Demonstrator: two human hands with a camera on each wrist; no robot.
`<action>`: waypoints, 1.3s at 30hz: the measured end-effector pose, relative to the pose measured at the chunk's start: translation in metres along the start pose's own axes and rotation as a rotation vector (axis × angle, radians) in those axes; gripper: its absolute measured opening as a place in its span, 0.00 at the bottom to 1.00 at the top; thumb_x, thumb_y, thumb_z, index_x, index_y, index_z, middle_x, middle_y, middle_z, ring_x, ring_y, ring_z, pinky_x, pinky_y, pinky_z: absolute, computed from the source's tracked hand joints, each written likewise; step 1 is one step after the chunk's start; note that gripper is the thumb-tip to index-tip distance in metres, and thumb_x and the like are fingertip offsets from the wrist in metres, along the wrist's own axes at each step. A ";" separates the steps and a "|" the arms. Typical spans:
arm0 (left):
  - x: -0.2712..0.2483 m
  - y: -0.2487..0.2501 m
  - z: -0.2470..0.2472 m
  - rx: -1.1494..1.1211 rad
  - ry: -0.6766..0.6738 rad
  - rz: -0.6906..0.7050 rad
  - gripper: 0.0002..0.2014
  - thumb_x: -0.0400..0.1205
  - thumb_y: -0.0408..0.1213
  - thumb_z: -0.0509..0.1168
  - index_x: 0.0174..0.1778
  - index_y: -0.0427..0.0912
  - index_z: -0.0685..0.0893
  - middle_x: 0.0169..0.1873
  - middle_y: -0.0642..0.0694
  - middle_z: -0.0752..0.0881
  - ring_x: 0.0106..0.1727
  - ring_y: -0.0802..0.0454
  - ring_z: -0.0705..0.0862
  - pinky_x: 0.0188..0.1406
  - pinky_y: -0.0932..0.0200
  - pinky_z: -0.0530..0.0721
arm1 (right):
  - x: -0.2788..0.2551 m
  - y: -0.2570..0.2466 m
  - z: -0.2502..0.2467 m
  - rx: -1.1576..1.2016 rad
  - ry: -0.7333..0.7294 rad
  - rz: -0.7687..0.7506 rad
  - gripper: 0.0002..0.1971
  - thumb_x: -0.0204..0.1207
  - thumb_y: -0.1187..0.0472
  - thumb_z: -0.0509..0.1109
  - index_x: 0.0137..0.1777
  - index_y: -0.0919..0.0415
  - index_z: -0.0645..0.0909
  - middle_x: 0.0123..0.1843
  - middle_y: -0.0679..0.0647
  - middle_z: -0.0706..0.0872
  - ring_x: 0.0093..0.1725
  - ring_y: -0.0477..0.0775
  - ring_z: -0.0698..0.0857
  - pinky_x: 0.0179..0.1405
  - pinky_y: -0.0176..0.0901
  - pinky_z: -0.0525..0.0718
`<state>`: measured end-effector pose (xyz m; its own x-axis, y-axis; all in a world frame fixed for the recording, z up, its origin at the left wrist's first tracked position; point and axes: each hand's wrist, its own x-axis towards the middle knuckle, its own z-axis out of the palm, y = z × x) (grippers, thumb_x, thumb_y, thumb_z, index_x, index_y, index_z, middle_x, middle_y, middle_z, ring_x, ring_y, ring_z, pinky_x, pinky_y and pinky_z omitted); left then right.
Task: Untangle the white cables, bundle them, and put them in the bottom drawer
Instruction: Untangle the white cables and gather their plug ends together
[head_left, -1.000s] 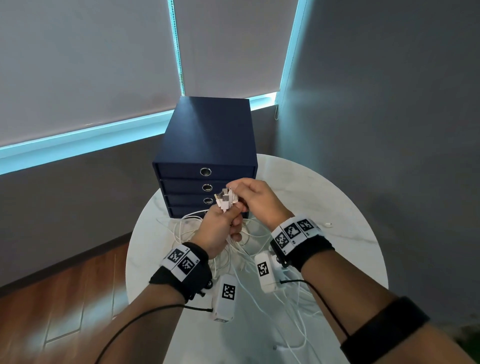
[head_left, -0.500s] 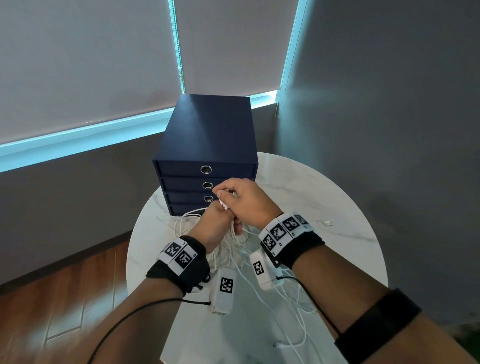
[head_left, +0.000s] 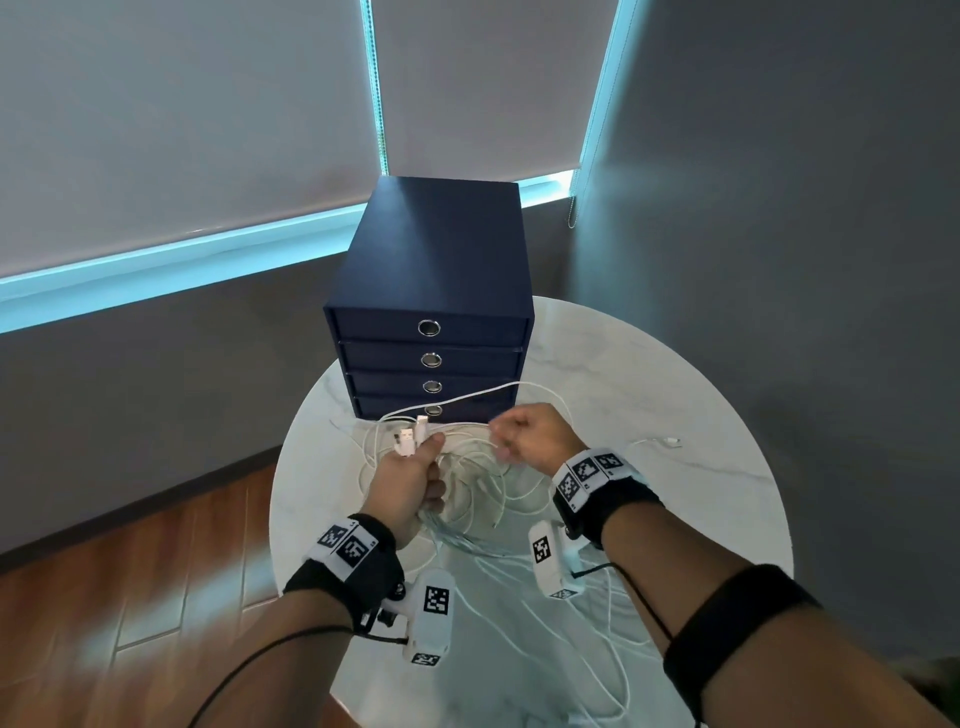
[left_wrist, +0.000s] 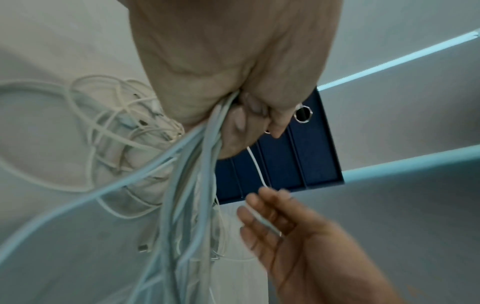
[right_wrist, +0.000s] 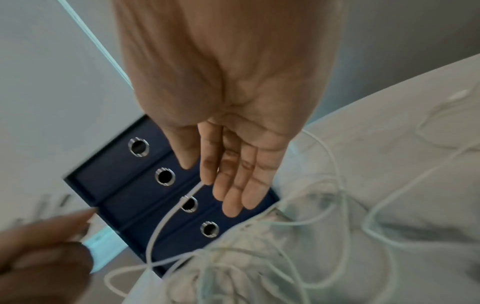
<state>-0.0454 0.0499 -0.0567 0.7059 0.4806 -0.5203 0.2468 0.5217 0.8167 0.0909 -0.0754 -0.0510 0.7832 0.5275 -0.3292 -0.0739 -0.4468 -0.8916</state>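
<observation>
Head view, left hand: the left hand (head_left: 410, 480) is gripping a bunch of white cables (head_left: 478, 483), with the plugs (head_left: 410, 436) sticking up above the fist.
Head view, right hand: the right hand (head_left: 535, 439) is hovering beside it over the marble table (head_left: 675, 395); one strand is arching between both hands in front of the bottom drawer (head_left: 467, 410).
Left wrist view: the fingers (left_wrist: 255, 111) are clenching the bundle, which is hanging down.
Right wrist view: the right hand is lying loose, fingers nearly straight, one strand (right_wrist: 166, 218) passing at a fingertip; whether it is pinching, I cannot tell.

Round marble table (head_left: 649, 374): navy drawer unit (head_left: 431, 291) (four drawers), loose white cables (head_left: 519, 499).
</observation>
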 end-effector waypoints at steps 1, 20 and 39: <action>0.001 -0.002 -0.004 -0.034 0.033 -0.011 0.18 0.86 0.39 0.66 0.32 0.47 0.68 0.20 0.51 0.64 0.18 0.55 0.60 0.21 0.64 0.57 | 0.002 0.011 0.000 -0.072 0.001 0.026 0.08 0.81 0.62 0.68 0.42 0.61 0.87 0.41 0.61 0.90 0.35 0.54 0.87 0.40 0.50 0.88; -0.007 -0.008 -0.008 -0.110 0.030 -0.141 0.17 0.87 0.41 0.66 0.33 0.37 0.77 0.21 0.42 0.80 0.19 0.47 0.79 0.18 0.60 0.78 | -0.004 -0.001 0.038 -0.731 -0.090 -0.370 0.11 0.79 0.49 0.68 0.46 0.52 0.89 0.44 0.46 0.88 0.48 0.50 0.83 0.51 0.47 0.81; 0.015 0.022 0.002 -0.578 0.085 -0.014 0.16 0.92 0.39 0.54 0.45 0.34 0.80 0.32 0.44 0.87 0.33 0.49 0.90 0.31 0.57 0.90 | -0.082 0.047 -0.138 -0.659 -0.414 0.388 0.10 0.59 0.61 0.73 0.38 0.66 0.89 0.19 0.52 0.74 0.19 0.51 0.67 0.22 0.38 0.66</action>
<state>-0.0282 0.0674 -0.0468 0.6438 0.5130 -0.5677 -0.1634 0.8170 0.5530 0.1080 -0.2391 -0.0231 0.4797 0.4143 -0.7735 0.1834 -0.9094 -0.3733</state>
